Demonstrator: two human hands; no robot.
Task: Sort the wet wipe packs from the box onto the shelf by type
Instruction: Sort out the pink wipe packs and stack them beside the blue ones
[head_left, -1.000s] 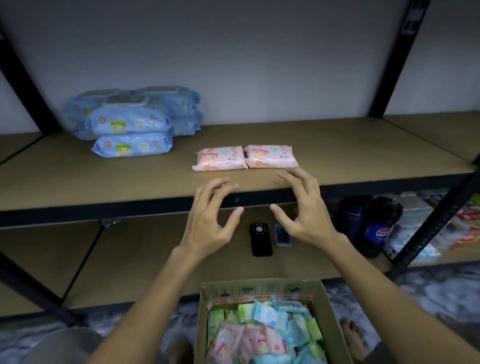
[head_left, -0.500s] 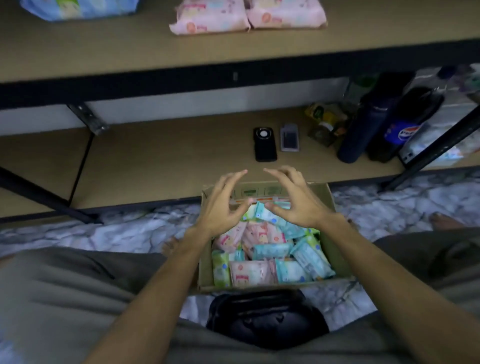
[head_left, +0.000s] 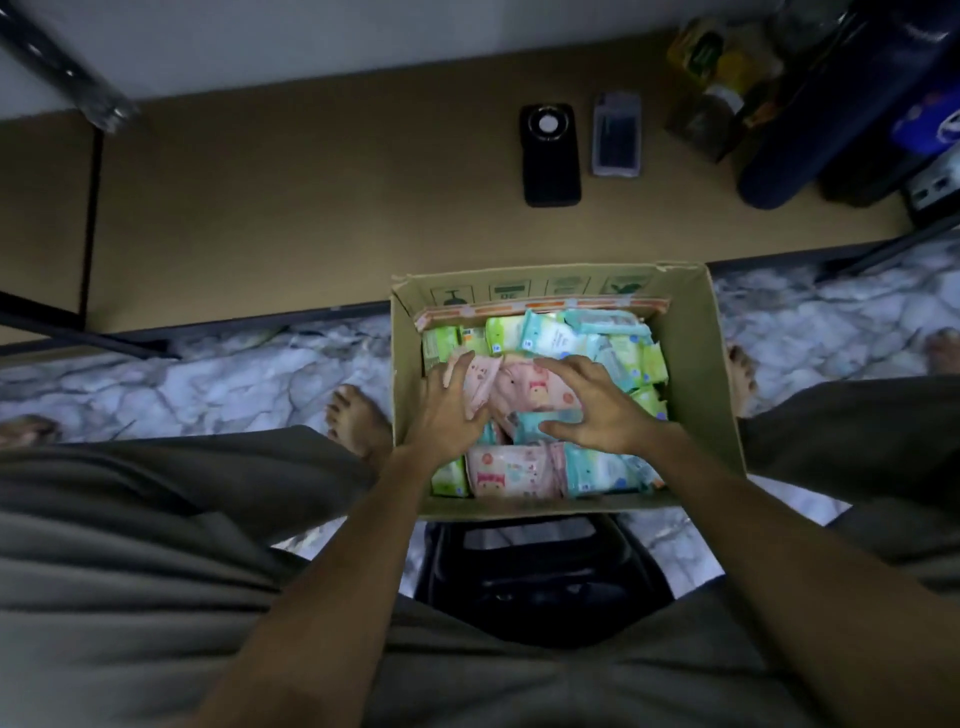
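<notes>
Head view: both hands (head_left: 524, 402) seemingly press pink packs (head_left: 524, 387) inside box (head_left: 701, 374).

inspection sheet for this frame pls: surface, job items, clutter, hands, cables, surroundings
Surface: tan lower shelf board, mostly bare; marble-pattern floor below it.
Job's things: open cardboard box on the floor, filled with pink packs, teal packs and green packs mixed together.
Clutter: black phone and smaller grey device side by side on the shelf; dark bottles and blurred packaging at right.
Hands: left hand and right hand both in the box, fingers spread over a pink pack; nothing lifted yet.
Cables: nothing seen.
Surroundings: black shelf frame, bare feet beside the box, dark object under the box's near edge, unclear.
</notes>
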